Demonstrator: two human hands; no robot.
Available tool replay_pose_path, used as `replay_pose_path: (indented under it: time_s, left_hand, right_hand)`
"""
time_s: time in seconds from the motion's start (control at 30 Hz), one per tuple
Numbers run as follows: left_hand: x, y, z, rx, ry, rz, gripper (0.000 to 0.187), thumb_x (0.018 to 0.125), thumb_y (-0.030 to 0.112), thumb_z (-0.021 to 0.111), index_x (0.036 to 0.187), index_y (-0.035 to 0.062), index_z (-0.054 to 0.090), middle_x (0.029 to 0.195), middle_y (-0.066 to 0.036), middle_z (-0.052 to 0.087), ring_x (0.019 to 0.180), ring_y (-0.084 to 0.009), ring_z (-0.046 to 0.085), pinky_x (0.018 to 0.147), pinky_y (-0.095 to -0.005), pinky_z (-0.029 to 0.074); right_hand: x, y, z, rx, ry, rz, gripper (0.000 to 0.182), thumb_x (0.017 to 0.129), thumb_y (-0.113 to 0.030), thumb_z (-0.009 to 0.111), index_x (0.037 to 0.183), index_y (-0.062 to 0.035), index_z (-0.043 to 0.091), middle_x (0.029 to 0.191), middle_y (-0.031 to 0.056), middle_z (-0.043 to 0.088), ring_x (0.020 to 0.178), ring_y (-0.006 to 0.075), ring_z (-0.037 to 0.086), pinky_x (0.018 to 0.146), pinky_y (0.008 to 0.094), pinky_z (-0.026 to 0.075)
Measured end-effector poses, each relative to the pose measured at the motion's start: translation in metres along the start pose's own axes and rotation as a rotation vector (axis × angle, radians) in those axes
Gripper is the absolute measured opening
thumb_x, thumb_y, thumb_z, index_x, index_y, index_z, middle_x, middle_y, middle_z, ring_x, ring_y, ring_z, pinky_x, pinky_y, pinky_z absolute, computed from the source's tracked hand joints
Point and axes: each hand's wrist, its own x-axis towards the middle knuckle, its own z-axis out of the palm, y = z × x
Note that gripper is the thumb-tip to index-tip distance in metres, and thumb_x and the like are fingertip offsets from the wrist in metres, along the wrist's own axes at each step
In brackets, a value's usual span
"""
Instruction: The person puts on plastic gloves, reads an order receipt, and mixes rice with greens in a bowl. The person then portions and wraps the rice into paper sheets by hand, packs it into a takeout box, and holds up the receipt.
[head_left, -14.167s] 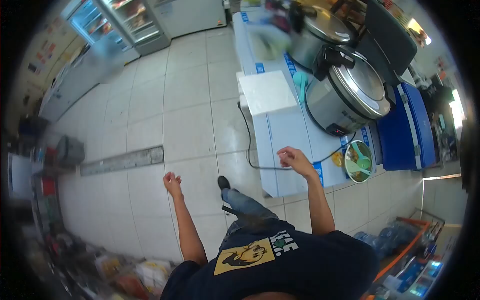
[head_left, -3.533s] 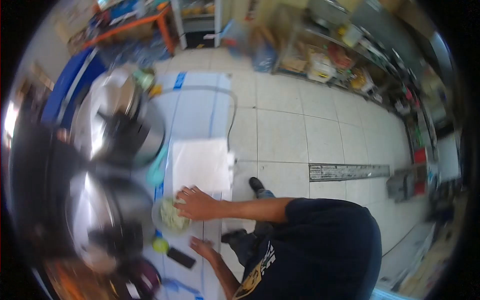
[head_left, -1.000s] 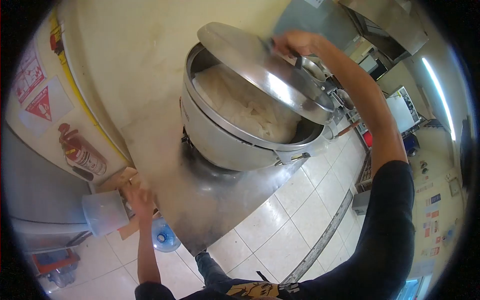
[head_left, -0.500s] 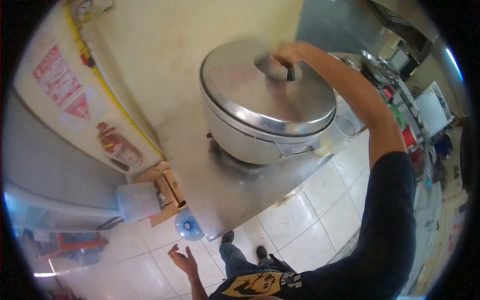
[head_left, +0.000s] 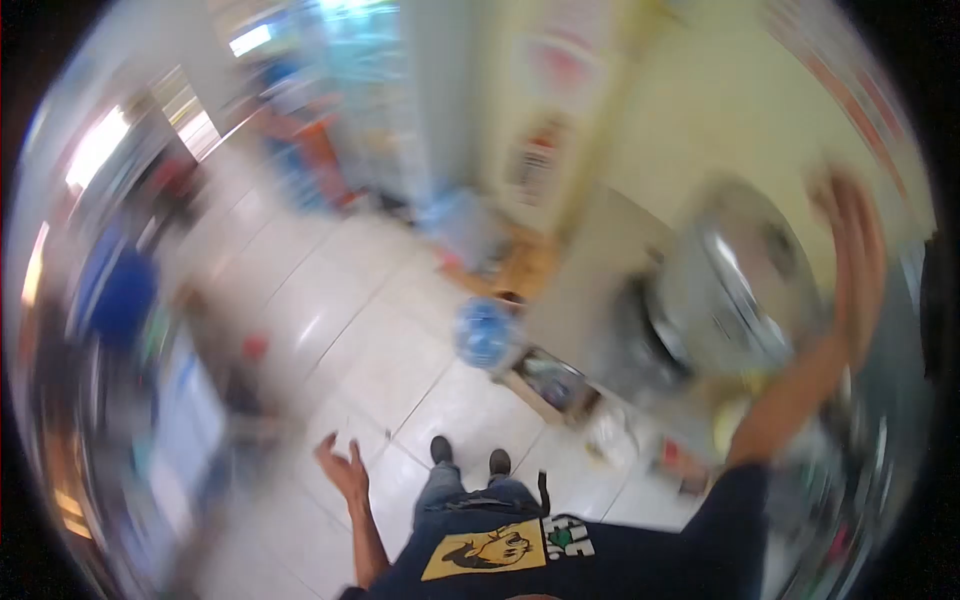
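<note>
The large silver pot point(head_left: 735, 270) stands at the right on a metal table point(head_left: 580, 270), its lid on top, all smeared by motion. My right hand point(head_left: 850, 225) is raised beside the lid at the far right, fingers stretched out and holding nothing. Low on the left, over the tiled floor, my left hand point(head_left: 343, 465) hangs with its fingers apart and nothing in them.
A blue water bottle point(head_left: 485, 332) stands on the floor by the table, near a cardboard box point(head_left: 530, 265). Boxes with items point(head_left: 550, 385) lie under the table. A fire extinguisher point(head_left: 540, 160) is on the wall. A blurred blue object point(head_left: 118, 290) is far left.
The view has swung left, so the pot now appears at the right. My right hand has let go of the lid handle and opened. My left hand remains low and open.
</note>
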Motion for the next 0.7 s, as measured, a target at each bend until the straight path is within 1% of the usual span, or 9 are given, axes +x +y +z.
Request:
replay_pose_path:
  time_s: [0.13, 0.2, 0.33, 0.4, 0.43, 0.5, 0.53, 0.6, 0.7]
  left_hand:
    - [-0.089, -0.100, -0.097, 0.009, -0.279, -0.327, 0.045, 0.071, 0.022, 0.079, 0.108, 0.0043, 0.061, 0.103, -0.016, 0.062, 0.102, -0.0310, 0.058, 0.087, -0.0395, 0.048]
    - [-0.136, -0.135, -0.158, 0.053, -0.372, -0.538, 0.047, 0.069, 0.030, 0.079, 0.104, 0.0030, 0.062, 0.091, -0.016, 0.066, 0.085, -0.0289, 0.063, 0.076, -0.0377, 0.051]
    - [-0.220, -0.208, -0.296, -0.256, 0.099, -1.005, 0.046, 0.068, 0.033, 0.079, 0.096, 0.0007, 0.064, 0.072, -0.015, 0.066, 0.061, -0.0273, 0.062, 0.063, -0.0380, 0.051]
    - [-0.267, -0.260, -0.371, -0.047, 0.373, -1.299, 0.037, 0.068, 0.026, 0.078, 0.088, -0.0010, 0.064, 0.059, -0.016, 0.062, 0.047, -0.0262, 0.057, 0.055, -0.0380, 0.049]
    - [-0.287, -0.286, -0.407, -0.029, 0.354, -1.313, 0.037, 0.068, 0.026, 0.078, 0.088, -0.0010, 0.064, 0.059, -0.016, 0.062, 0.047, -0.0262, 0.057, 0.055, -0.0380, 0.049]
    - [-0.302, -0.344, -0.463, 0.047, 0.502, -1.584, 0.032, 0.070, 0.022, 0.077, 0.088, -0.0018, 0.065, 0.063, -0.019, 0.063, 0.050, -0.0270, 0.059, 0.056, -0.0377, 0.049]
    - [-0.306, -0.373, -0.490, 0.074, 0.547, -1.670, 0.031, 0.071, 0.020, 0.077, 0.088, -0.0020, 0.065, 0.064, -0.020, 0.063, 0.051, -0.0273, 0.059, 0.057, -0.0376, 0.049]
    - [-0.324, -0.440, -0.513, 0.352, 0.426, -0.910, 0.031, 0.075, 0.021, 0.076, 0.090, -0.0036, 0.065, 0.065, -0.019, 0.063, 0.046, -0.0302, 0.056, 0.052, -0.0393, 0.048]
    - [-0.190, -0.446, -0.610, -0.359, 0.552, -1.256, 0.036, 0.076, 0.030, 0.078, 0.081, -0.0027, 0.066, 0.062, -0.012, 0.062, 0.041, -0.0205, 0.051, 0.045, -0.0382, 0.042]
  right_hand:
    - [-0.145, -0.085, 0.301, 0.265, -0.725, -0.255, 0.047, 0.093, -0.032, 0.057, 0.133, -0.0057, 0.050, 0.137, 0.0141, 0.049, 0.124, 0.0253, 0.047, 0.103, 0.0364, 0.038]
    - [-0.253, -0.139, 0.416, 0.152, -1.139, -0.467, 0.047, 0.091, -0.031, 0.060, 0.130, -0.0064, 0.052, 0.136, 0.0161, 0.049, 0.122, 0.0286, 0.048, 0.103, 0.0383, 0.038]
    - [-0.422, -0.291, 0.530, -0.212, -1.555, -0.987, 0.047, 0.087, -0.031, 0.067, 0.126, -0.0079, 0.056, 0.133, 0.0201, 0.049, 0.119, 0.0352, 0.049, 0.102, 0.0420, 0.038]
    - [-0.522, -0.346, 0.608, 0.712, -1.939, -1.210, 0.046, 0.085, -0.030, 0.070, 0.126, -0.0114, 0.058, 0.126, 0.0162, 0.057, 0.118, 0.0326, 0.053, 0.100, 0.0408, 0.041]
    - [-0.559, -0.392, 0.614, 0.728, -1.956, -1.185, 0.046, 0.085, -0.030, 0.070, 0.126, -0.0114, 0.058, 0.126, 0.0162, 0.057, 0.118, 0.0326, 0.053, 0.100, 0.0408, 0.041]
    - [-0.591, -0.518, 0.632, 0.139, -2.380, -0.653, 0.043, 0.085, -0.029, 0.071, 0.122, -0.0091, 0.061, 0.115, 0.0144, 0.065, 0.110, 0.0301, 0.060, 0.096, 0.0381, 0.045]
    - [-0.623, -0.541, 0.667, 0.623, -1.993, -1.094, 0.035, 0.088, -0.029, 0.064, 0.114, -0.0049, 0.065, 0.104, 0.0178, 0.067, 0.093, 0.0314, 0.064, 0.084, 0.0394, 0.050]
    - [-0.647, -0.647, 0.680, 0.614, -1.642, -1.011, 0.032, 0.087, -0.024, 0.064, 0.105, 0.0010, 0.065, 0.099, 0.0191, 0.067, 0.091, 0.0344, 0.064, 0.080, 0.0397, 0.050]
    - [-0.649, -0.811, 0.689, 0.830, -1.450, -0.824, 0.024, 0.085, -0.020, 0.065, 0.099, -0.0006, 0.066, 0.085, 0.0168, 0.067, 0.076, 0.0283, 0.064, 0.072, 0.0361, 0.049]
